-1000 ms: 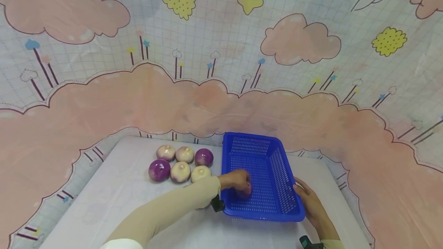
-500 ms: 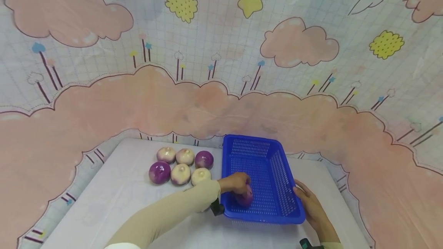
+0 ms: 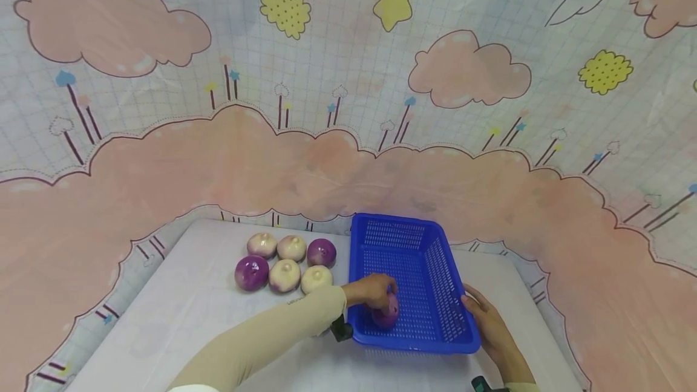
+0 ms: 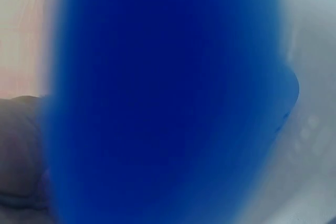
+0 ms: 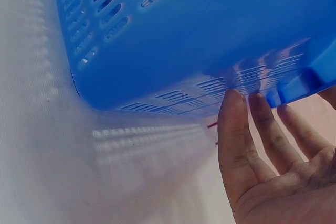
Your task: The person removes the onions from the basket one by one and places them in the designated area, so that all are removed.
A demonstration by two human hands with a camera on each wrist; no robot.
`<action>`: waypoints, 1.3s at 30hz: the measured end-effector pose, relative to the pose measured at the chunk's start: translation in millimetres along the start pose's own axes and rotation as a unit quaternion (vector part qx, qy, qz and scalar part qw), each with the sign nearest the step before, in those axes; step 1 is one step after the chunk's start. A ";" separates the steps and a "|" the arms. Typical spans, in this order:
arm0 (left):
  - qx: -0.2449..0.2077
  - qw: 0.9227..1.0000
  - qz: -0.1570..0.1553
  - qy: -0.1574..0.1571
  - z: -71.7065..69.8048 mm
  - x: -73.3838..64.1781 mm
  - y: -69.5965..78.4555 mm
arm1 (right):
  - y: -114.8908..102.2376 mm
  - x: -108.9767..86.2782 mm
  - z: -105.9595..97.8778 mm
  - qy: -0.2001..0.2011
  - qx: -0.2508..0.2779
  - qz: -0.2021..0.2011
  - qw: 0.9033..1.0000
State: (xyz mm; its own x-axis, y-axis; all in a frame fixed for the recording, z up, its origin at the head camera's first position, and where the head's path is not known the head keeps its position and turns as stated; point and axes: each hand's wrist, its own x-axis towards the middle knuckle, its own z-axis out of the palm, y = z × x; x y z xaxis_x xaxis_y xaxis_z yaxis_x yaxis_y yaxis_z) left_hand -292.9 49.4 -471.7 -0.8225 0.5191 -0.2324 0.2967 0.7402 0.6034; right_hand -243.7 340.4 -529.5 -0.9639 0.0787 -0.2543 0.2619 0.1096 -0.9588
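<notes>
My left hand [image 3: 373, 290] reaches over the near left side of a blue plastic basket [image 3: 414, 343] and grips a purple onion [image 3: 388, 313] low inside it. In the left wrist view the blurred basket side [image 4: 168, 98] fills most of the picture; part of a hand [image 4: 21, 150] shows at the left edge. My right hand [image 3: 490, 325] holds the basket's right rim. In the right wrist view its fingers [image 5: 233, 135] touch the slotted outer wall. Left of the basket several onions sit in two rows, some purple [image 3: 251, 273], others cream [image 3: 285, 275].
A white-covered table [image 3: 163, 313] bears everything. Behind it hangs a printed cloth [image 3: 305, 168] with clouds and stars. My left sleeve [image 3: 267, 337] crosses the table's front and covers part of it. Both wrists wear small dark devices [image 3: 341, 328].
In the basket, the onion has shifted slightly toward the front with my left hand still on it. My right hand stays at the rim. The head view has tilted up a little.
</notes>
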 end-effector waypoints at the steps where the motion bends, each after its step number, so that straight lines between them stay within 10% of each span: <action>1: 0.003 1.000 0.004 0.002 -0.1 0.2 -0.3 | -0.1 0.0 -0.1 0.001 -0.001 0.001 1.000; 19: -0.107 0.991 0.064 0.041 -20.3 -7.4 2.3 | -1.7 0.0 -0.6 0.001 -0.006 0.001 1.000; 27: -0.218 0.972 0.076 0.033 -31.8 -13.7 -2.1 | -2.1 0.0 -0.3 -0.003 -0.003 -0.004 1.000; 39: -0.267 0.957 0.105 0.048 -47.9 -33.5 -13.3 | -3.1 0.0 0.1 -0.005 0.004 -0.006 1.000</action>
State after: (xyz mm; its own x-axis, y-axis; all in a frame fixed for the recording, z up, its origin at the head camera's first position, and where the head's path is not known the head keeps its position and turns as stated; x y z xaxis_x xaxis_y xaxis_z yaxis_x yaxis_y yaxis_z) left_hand -292.5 1.8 -435.4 -0.8203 0.5719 -0.0083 0.1912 0.2879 0.9384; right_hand -244.5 339.9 -526.5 -0.9671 0.0686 -0.2448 0.2509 0.1026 -0.9626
